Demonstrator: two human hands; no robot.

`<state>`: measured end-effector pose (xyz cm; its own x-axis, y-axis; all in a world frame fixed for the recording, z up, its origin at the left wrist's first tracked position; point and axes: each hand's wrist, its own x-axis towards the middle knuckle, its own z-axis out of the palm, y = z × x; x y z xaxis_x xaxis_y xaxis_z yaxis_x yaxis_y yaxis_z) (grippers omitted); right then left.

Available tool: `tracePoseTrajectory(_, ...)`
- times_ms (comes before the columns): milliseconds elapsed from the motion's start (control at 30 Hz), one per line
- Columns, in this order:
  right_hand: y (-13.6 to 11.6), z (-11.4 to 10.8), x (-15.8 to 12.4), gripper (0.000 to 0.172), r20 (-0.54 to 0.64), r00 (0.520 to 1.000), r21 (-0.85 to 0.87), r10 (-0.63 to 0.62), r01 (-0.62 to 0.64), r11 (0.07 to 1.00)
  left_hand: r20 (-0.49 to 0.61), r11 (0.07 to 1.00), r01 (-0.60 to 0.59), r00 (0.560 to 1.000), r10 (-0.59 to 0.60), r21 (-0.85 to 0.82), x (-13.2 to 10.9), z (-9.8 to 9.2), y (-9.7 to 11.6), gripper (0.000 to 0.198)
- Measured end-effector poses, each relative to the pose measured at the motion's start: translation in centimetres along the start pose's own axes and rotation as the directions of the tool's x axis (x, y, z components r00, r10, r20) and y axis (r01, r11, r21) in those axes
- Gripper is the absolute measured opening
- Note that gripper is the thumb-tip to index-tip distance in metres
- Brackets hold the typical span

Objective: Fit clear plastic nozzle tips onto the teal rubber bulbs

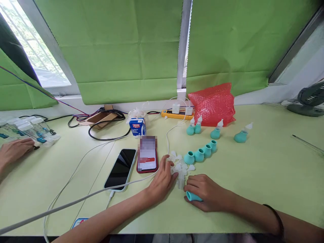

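Two hands work near the front edge of a pale green surface [265,162] in the head view. The left hand [162,182] lies palm down with its fingers [169,168] stretched forward into a heap of white tips [181,167]. They touch the small translucent pieces, but whether they pinch one cannot be told. Just to the right, the right hand [207,194] rests on the surface, its fingers [196,185] curled tight around a teal bulb [193,196]. Only one end of the bulb shows below the knuckles. It sits just beside the heap, close to the front edge. A black band [277,219] circles the right wrist.

Behind the heap, a row of four bare bulbs [201,153] stands mouth up, each touching the next, slanting away to the right. Farther back, four capped bulbs [241,135] stand on the surface, each with a white tip on top, near a red bag [212,104].

Left of the heap lie a red-cased phone [147,157] and a black phone [120,168], side by side. A white cable [76,201] runs across the surface in front of them. Behind the phones stand a small milk carton [138,127] and a yellow power strip [174,115].

At the far left, another person's hand [14,150] rests beside some clear bottles [32,130]. A dark fan [307,99] sits at the far right, and green curtains [121,50] hang behind everything.
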<state>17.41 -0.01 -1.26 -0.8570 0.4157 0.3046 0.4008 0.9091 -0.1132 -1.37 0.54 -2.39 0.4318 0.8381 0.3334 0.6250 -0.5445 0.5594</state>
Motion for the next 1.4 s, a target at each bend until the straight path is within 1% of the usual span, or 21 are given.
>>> tracePoseTrajectory(100,0.5,0.5,0.0,0.013,-0.048,0.997,-0.055,0.063,-0.065,0.996,0.007,0.998,-0.019,1.0,0.02,-0.057,0.5,0.2,0.2,0.031)
tracePoseTrajectory(200,0.7,0.7,0.1,0.015,-0.042,0.993,-0.09,0.113,-0.116,0.989,0.017,0.994,-0.005,1.0,0.007,-0.107,0.8,0.2,0.4,0.038)
tracePoseTrajectory(367,0.9,1.0,0.3,0.02,-0.079,0.974,-0.126,0.215,-0.223,0.967,0.097,0.995,-0.023,0.995,0.032,-0.096,0.8,-0.2,0.3,0.052)
tracePoseTrajectory(433,0.9,1.1,0.3,0.018,-0.084,0.968,-0.101,0.236,-0.244,0.965,0.138,0.996,-0.051,0.989,0.061,-0.08,0.8,-0.5,0.3,0.063)
tracePoseTrajectory(500,1.0,1.1,0.3,0.013,-0.088,0.964,-0.039,0.252,-0.256,0.966,0.178,0.995,-0.081,0.98,0.092,-0.064,0.8,-0.6,0.2,0.075)
tracePoseTrajectory(567,1.1,0.8,0.2,0.013,-0.108,0.957,0.031,0.271,-0.269,0.963,0.194,0.993,-0.107,0.974,0.114,-0.047,0.8,-0.7,0.2,0.085)
tracePoseTrajectory(600,1.2,0.7,0.1,0.014,-0.123,0.952,0.067,0.281,-0.275,0.959,0.192,0.993,-0.114,0.974,0.119,-0.035,0.8,-0.6,0.1,0.087)
tracePoseTrajectory(667,1.3,0.3,0.0,0.016,-0.146,0.948,0.129,0.284,-0.266,0.955,0.177,0.993,-0.114,0.978,0.114,-0.008,0.8,-0.6,0.1,0.085)
tracePoseTrajectory(733,1.5,0.0,0.0,0.016,-0.163,0.954,0.169,0.252,-0.225,0.96,0.177,0.994,-0.106,0.979,0.101,0.019,0.8,-0.5,0.1,0.076)
tracePoseTrajectory(833,1.7,-0.6,0.0,0.015,-0.212,0.962,0.176,0.174,-0.138,0.975,0.204,0.992,-0.11,0.974,0.094,0.068,0.8,-0.5,0.0,0.064)
tracePoseTrajectory(900,2.1,-1.2,-0.1,0.016,-0.258,0.953,0.174,0.16,-0.117,0.978,0.205,0.986,-0.127,0.973,0.103,0.109,0.7,-0.6,0.1,0.056)
tracePoseTrajectory(1000,3.3,-3.0,-0.6,0.018,-0.31,0.93,0.186,0.195,-0.142,0.972,0.189,0.975,-0.157,0.974,0.126,0.159,0.5,-0.7,0.3,0.053)
tracePoseTrajectory(1100,5.7,-5.7,-1.9,0.014,-0.34,0.9,0.241,0.274,-0.199,0.95,0.146,0.957,-0.191,0.976,0.161,0.219,0.5,-0.8,0.5,0.053)
tracePoseTrajectory(1200,9.1,-7.9,-4.0,0.013,-0.361,0.85,0.335,0.383,-0.265,0.904,0.123,0.909,-0.279,0.96,0.253,0.308,0.4,-0.9,0.7,0.047)
tracePoseTrajectory(1233,10.3,-8.2,-4.7,0.013,-0.371,0.819,0.365,0.439,-0.306,0.879,0.118,0.884,-0.323,0.947,0.3,0.339,0.4,-0.9,0.8,0.044)
tracePoseTrajectory(1267,11.6,-8.2,-5.4,0.015,-0.382,0.773,0.398,0.507,-0.358,0.845,0.111,0.852,-0.376,0.926,0.361,0.365,0.3,-0.9,0.9,0.04)
tracePoseTrajectory(1300,12.8,-8.0,-6.0,0.018,-0.404,0.711,0.431,0.576,-0.407,0.805,0.093,0.812,-0.439,0.893,0.439,0.384,0.3,-0.9,1.0,0.035)
tracePoseTrajectory(1333,13.9,-7.6,-6.5,0.021,-0.416,0.643,0.458,0.643,-0.463,0.759,0.074,0.76,-0.516,0.842,0.534,0.395,0.2,-0.9,1.2,0.031)
tracePoseTrajectory(1367,14.8,-7.1,-6.9,0.024,-0.424,0.572,0.465,0.702,-0.528,0.71,0.06,0.694,-0.599,0.772,0.633,0.4,0.2,-0.9,1.4,0.027)
tracePoseTrajectory(1400,15.5,-6.5,-7.1,0.026,-0.439,0.501,0.449,0.746,-0.597,0.665,0.048,0.621,-0.677,0.69,0.722,0.394,0.1,-0.8,1.7,0.024)
